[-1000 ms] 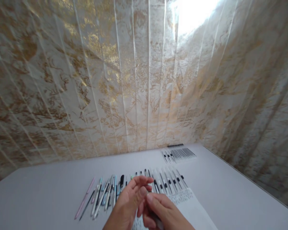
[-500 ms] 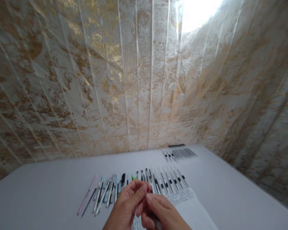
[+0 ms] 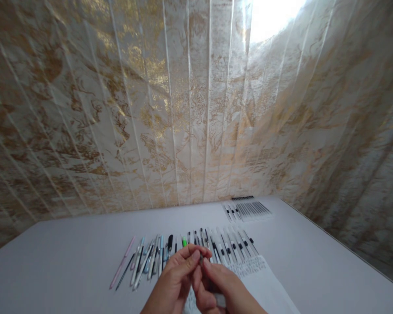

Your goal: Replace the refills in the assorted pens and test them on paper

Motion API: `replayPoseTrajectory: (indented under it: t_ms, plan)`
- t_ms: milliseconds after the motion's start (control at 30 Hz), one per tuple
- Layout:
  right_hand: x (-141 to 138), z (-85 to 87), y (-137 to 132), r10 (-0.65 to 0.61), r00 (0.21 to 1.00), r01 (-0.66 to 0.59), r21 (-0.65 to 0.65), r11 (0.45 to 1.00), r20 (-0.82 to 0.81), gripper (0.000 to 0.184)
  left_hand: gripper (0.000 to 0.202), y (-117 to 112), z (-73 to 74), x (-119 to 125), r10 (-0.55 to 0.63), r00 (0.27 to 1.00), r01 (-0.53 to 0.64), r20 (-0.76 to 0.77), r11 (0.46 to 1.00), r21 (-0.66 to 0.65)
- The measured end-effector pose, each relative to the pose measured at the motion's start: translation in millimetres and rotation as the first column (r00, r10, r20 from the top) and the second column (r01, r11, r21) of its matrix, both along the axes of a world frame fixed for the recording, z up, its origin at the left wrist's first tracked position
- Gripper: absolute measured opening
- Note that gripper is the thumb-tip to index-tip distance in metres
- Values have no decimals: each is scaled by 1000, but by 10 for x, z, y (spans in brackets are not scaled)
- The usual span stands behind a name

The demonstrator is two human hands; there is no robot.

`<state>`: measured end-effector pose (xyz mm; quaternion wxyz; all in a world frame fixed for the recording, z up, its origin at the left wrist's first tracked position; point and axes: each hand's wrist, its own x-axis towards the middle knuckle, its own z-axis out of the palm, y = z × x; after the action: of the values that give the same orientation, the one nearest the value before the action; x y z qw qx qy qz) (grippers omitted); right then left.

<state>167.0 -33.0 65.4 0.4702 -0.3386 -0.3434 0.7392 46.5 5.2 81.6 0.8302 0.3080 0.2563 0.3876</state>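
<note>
My left hand (image 3: 177, 277) and my right hand (image 3: 227, 288) meet at the fingertips above the near part of the table. Between their thumbs and forefingers sits a small dark piece (image 3: 201, 258), mostly covered. From under my right hand's curled fingers shows the pale end of what looks like a pen barrel (image 3: 220, 300). Just beyond my hands lies a row of pens with clear caps and black grips (image 3: 234, 246). To the left is a loose pile of white, blue and black pens (image 3: 147, 264). A green pen part (image 3: 184, 241) lies behind my left fingers.
A sheet of paper with handwriting (image 3: 262, 279) lies under and to the right of my hands. Thin refills (image 3: 253, 210) and several clear pen pieces (image 3: 232, 212) are at the far right, by the patterned curtain (image 3: 196, 131). A pink pen (image 3: 122, 261) marks the pile's left end.
My right fingers have shifted, and the pale end under them now shows where a darker end was. A dark piece has come into sight between the fingertips. The view has moved slightly.
</note>
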Motion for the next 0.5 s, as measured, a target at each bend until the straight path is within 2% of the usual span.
replayPoseTrajectory:
  t_ms: [133, 200, 300, 400, 500]
  plan:
    - [8, -11, 22, 56, 978, -72, -70, 995, -202, 53, 19, 2, 28, -30, -49, 997, 50, 63, 999, -7]
    - [5, -29, 28, 84, 965, -107, -80, 991, -249, 52, 23, -18, 37, -34, -73, 995, 75, 69, 997, -17]
    - [-15, -70, 34, 33, 978, -53, -90, 995, -204, 54, 31, -61, 38, -10, -67, 997, 69, 43, 996, -48]
    - [-39, -81, 23, -21, 990, 11, -69, 998, -140, 55, 24, -86, 25, 30, 33, 999, -30, 30, 994, -109]
    - [-50, -44, 0, 16, 982, -31, -81, 996, -190, 54, 22, -75, 11, 38, 61, 997, -55, 39, 989, -140]
